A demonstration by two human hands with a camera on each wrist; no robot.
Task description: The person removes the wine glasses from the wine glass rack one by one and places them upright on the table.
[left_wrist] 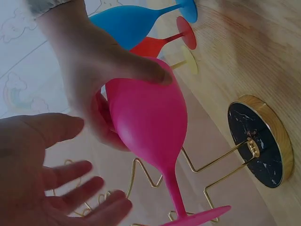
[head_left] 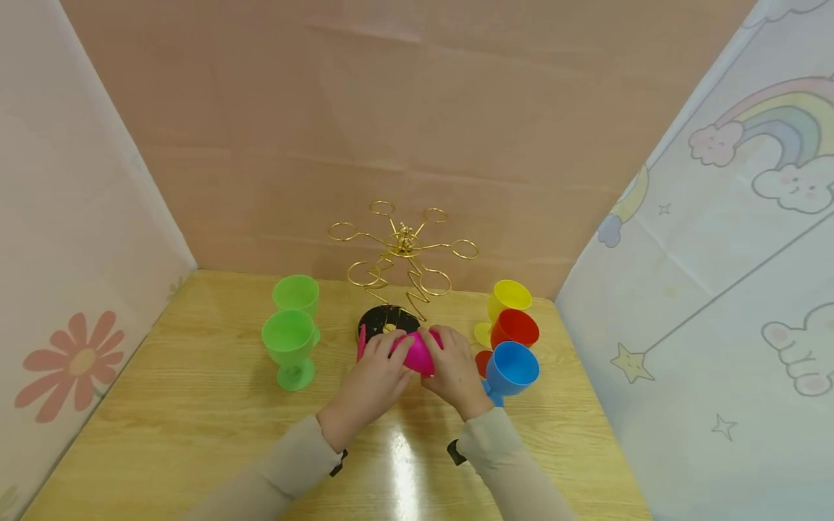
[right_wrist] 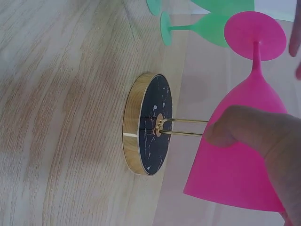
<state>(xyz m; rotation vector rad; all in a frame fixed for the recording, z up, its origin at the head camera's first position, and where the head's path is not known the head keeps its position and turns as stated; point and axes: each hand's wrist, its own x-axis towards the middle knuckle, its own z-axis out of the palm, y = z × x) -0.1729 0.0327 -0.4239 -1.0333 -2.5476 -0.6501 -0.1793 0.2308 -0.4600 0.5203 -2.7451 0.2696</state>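
Observation:
A pink plastic goblet (left_wrist: 148, 117) is held in the air, tipped over, with its foot toward the left. My right hand (head_left: 452, 369) grips it round the bowl, thumb on the near side in the right wrist view. Close by the goblet is my left hand (left_wrist: 70, 174), its fingers spread and apart from it in the left wrist view. Just beyond both hands stands a gold wire rack (head_left: 405, 246) with several rings at the top. Its round black marbled base (right_wrist: 155, 125) rests on the table, partly hidden by the goblet and hands in the head view.
Two green goblets (head_left: 289, 337) stand upright to the left on the wooden table (head_left: 215, 420). On the right are a yellow goblet (head_left: 510, 295), a red goblet (head_left: 516, 327) and a blue goblet (head_left: 513, 367), close together. A plain backdrop (head_left: 417, 108) rises behind the rack.

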